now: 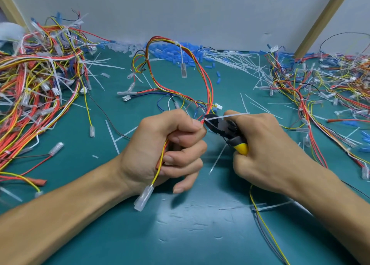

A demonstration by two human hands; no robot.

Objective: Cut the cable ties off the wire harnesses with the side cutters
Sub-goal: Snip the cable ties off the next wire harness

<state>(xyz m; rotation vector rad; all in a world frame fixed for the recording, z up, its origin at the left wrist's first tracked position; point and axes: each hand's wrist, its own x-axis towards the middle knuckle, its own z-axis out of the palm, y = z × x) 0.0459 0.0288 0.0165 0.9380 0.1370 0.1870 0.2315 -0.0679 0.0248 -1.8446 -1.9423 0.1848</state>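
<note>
Gripping the wires (208,88) in the curled left hand (164,150); squeezing the cutters (222,127) in the right hand (266,150), touching a white cable tie (228,115).

I am reading no words, brand marks, numbers or signs anywhere in this view. Nothing legible is showing on the side cutters (220,127) and their yellow handle, on the wire harness (209,88) and its clear connector sleeves, or on the green bench (180,224).
</note>
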